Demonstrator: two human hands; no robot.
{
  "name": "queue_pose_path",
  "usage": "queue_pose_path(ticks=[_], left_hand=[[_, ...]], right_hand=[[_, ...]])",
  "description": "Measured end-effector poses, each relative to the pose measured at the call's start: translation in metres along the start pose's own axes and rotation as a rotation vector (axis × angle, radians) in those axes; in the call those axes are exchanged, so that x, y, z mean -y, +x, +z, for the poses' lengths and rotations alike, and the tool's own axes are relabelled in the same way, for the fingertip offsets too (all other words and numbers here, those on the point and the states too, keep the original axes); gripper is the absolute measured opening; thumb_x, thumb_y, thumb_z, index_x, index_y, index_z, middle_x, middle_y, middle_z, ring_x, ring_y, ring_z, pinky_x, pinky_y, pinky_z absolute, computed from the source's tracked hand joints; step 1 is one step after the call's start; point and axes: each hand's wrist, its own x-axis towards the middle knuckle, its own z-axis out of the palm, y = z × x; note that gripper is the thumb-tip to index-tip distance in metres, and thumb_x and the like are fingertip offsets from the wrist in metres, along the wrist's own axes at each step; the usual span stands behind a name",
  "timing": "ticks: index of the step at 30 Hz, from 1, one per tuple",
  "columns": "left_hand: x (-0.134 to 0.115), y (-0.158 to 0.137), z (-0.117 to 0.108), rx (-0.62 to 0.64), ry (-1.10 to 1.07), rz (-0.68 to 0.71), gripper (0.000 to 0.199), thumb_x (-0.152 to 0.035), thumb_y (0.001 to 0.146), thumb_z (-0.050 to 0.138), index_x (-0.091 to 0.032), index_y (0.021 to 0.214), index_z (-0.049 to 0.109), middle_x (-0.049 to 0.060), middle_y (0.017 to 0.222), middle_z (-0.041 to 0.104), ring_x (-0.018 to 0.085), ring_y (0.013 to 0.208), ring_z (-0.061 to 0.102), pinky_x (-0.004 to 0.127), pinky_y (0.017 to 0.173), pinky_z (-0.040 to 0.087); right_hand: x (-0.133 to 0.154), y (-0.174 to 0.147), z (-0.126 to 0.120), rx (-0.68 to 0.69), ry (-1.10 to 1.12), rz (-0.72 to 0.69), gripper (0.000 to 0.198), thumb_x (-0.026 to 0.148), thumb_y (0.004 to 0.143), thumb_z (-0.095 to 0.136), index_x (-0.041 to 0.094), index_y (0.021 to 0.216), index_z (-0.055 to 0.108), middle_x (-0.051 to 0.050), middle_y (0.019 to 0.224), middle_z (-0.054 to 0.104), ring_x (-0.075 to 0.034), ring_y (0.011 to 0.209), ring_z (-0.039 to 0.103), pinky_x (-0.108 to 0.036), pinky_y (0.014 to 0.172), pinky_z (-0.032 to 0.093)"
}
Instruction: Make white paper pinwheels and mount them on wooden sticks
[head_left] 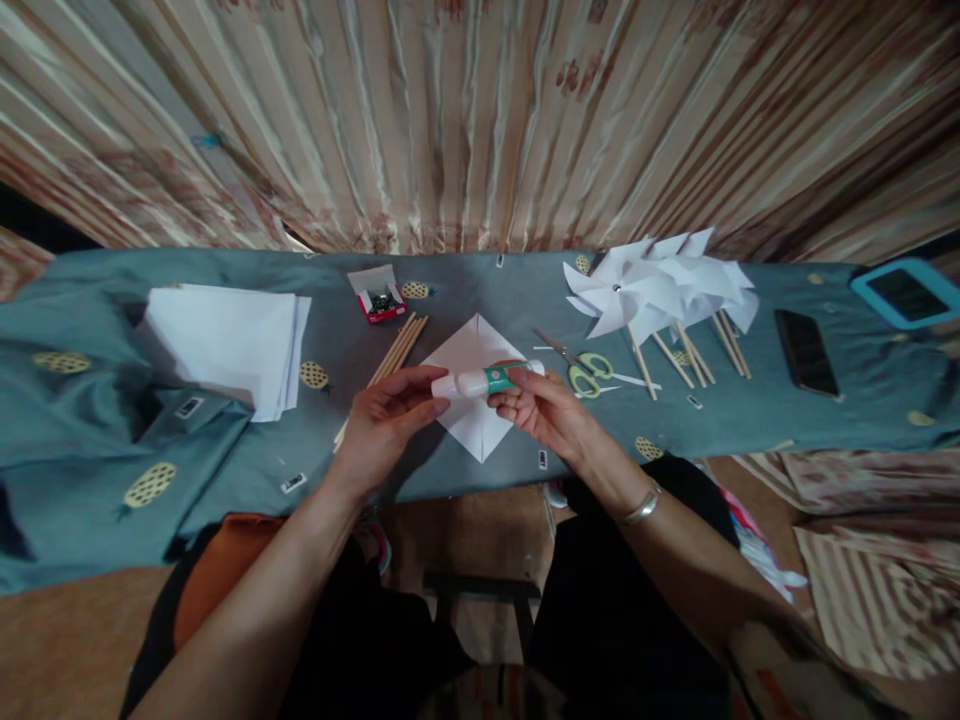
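Both hands hold a white glue stick (472, 384) with a green label, level above the table. My left hand (386, 418) pinches its white cap end between thumb and fingers. My right hand (550, 412) is closed around the labelled end, with the thumb on top. Beneath the glue stick lies a square white sheet (477, 345), turned like a diamond, with slits running in from its top and bottom corners. Part of the sheet is hidden by the glue stick and fingers.
Wooden sticks (401, 348) and a red box of small dark pieces (384, 312) lie left of centre, with a paper stack (225, 335) farther left. Rightward are green-handled scissors (583, 372), paper strips, several paper pinwheels (652, 290), a phone (806, 353) and a blue-framed device (909, 293).
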Motion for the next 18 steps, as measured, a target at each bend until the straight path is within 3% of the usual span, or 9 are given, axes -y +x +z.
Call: queue_pose_path(ticks=[18], left_hand=[[-0.0067, -0.0053, 0.0052, -0.026, 0.108, 0.065, 0.034, -0.029, 0.061, 0.089, -0.018, 0.091, 0.076, 0.005, 0.093, 0.076, 0.017, 0.083, 0.069, 0.032, 0.084, 0.056]], right_hand=[[0.0026, -0.0027, 0.0025, -0.036, -0.081, -0.068, 0.032, 0.037, 0.060, 0.090, 0.018, 0.080, 0.074, -0.002, 0.073, 0.076, -0.012, 0.062, 0.072, -0.019, 0.056, 0.057]])
